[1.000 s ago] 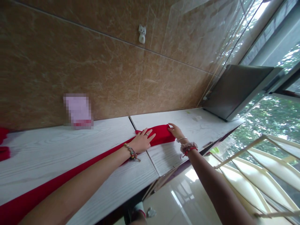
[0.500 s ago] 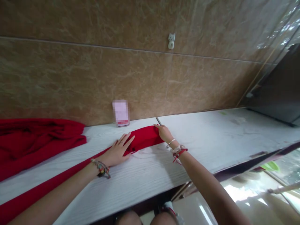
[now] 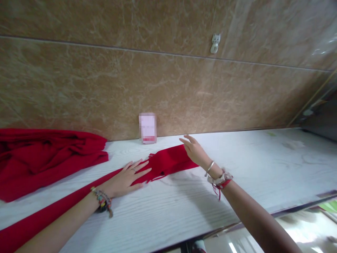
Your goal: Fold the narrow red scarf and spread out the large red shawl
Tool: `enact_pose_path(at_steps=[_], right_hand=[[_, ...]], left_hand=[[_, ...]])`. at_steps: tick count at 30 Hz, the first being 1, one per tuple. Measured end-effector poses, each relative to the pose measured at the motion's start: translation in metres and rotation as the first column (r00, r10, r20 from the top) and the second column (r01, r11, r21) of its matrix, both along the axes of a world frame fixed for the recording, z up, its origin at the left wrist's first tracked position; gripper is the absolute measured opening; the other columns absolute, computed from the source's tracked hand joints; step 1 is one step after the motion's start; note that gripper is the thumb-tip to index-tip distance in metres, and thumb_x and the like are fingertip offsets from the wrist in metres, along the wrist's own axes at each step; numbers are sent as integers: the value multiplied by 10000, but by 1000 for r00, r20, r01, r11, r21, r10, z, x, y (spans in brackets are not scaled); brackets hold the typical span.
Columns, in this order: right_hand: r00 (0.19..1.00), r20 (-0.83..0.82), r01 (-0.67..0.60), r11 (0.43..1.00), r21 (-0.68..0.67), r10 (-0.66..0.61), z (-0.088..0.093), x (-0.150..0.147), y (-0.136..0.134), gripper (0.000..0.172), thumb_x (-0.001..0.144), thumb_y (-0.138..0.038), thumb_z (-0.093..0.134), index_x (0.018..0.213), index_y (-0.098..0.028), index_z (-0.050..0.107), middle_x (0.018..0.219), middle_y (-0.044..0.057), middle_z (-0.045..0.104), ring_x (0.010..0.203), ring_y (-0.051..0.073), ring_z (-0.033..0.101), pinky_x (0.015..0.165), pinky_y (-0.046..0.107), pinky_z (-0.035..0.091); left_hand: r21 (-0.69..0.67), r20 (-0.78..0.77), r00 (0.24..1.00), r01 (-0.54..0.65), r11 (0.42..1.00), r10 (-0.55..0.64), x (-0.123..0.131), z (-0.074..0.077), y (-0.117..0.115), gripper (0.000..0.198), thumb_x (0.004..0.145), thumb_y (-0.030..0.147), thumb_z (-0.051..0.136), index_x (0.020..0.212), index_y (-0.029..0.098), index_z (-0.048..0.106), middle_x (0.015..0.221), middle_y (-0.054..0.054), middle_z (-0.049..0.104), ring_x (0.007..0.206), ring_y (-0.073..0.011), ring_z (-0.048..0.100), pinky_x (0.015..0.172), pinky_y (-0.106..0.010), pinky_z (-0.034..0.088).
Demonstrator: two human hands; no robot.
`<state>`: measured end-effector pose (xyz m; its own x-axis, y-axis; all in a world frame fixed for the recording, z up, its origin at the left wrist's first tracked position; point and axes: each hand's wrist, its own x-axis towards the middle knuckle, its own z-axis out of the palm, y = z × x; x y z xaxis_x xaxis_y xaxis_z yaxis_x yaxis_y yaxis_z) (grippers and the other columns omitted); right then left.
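A long red scarf (image 3: pixel 168 162) lies stretched across the white wood-grain table (image 3: pixel 250 168), its folded end near the middle. My left hand (image 3: pixel 126 178) lies flat on the scarf with fingers stretched out. My right hand (image 3: pixel 196 153) hovers open at the folded end's right side, fingers apart, nothing in it. Both wrists wear bracelets. The rest of the scarf runs down to the lower left under my left forearm.
A bunched heap of red cloth (image 3: pixel 44 158) lies at the left against the brown tiled wall (image 3: pixel 105 80). A small pink card (image 3: pixel 147 128) leans on the wall behind the scarf. A white cat-shaped hook (image 3: pixel 215 43) is on the wall. The table's front edge runs along the lower right.
The view swung left, away from the window. The scarf's end now lies folded back with its fringe showing. My right hand has lifted off the cloth and opened; my left hand stays flat on it.
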<state>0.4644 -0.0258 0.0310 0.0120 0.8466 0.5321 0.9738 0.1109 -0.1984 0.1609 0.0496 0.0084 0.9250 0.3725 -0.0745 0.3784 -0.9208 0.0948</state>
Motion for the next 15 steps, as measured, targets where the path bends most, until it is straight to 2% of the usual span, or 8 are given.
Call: enact_pose_path(at_steps=[2,4,7,9,11,13,15], right_hand=[[993,80,-79,994,-72,84,5,-19,3,362,881,-210,375,1208,-205,530,1280,120,474,1194,223,412,987,424,343],[983,130,-103,976,-192,129,4,-32,6,366,898,-286,379,1233,-200,499,1271,123,493,1191,240,416,984,474,317],[979,139,-103,949,-297,150,-4,-39,7,384,914,-321,354,1245,-169,474,1180,125,568,1120,226,481,988,490,287],[981,126,-103,952,-288,144,-9,-38,6,388,915,-328,350,1248,-167,468,1163,119,581,1100,213,496,997,471,275],[984,112,-103,959,-263,136,-11,-35,4,388,913,-330,356,1252,-175,464,1181,115,571,1105,206,492,1001,449,273],[985,107,-106,961,-254,136,-12,-34,3,389,914,-328,354,1255,-178,463,1185,111,568,1103,202,491,1003,436,272],[983,114,-110,962,-249,142,-12,-34,2,394,916,-325,347,1262,-174,456,1192,109,563,1108,204,484,1003,431,270]], left_hand=[[-70,65,997,-35,997,40,3,1,3,531,877,490,322,1366,285,287,1474,-52,181,1339,-254,154,1056,-485,161],[-165,181,974,-103,981,133,11,1,6,543,876,459,300,1369,232,289,1462,-72,225,1317,-221,233,1056,-424,209],[-340,319,879,-243,908,355,31,2,12,584,841,454,304,1329,136,340,1334,-130,444,1188,-210,440,991,-366,330],[-436,313,838,-290,852,446,45,6,19,555,786,476,356,1185,114,488,1140,-129,598,1024,-228,556,899,-356,408],[-493,296,833,-286,822,468,53,13,29,456,733,502,393,919,141,599,921,-85,663,867,-231,593,812,-347,443],[-534,321,823,-251,807,468,56,23,39,405,703,533,404,721,168,580,782,-42,649,777,-217,581,758,-334,444],[-560,353,812,-216,800,465,56,32,48,405,696,553,409,678,175,555,740,-17,621,741,-198,559,722,-314,436]])
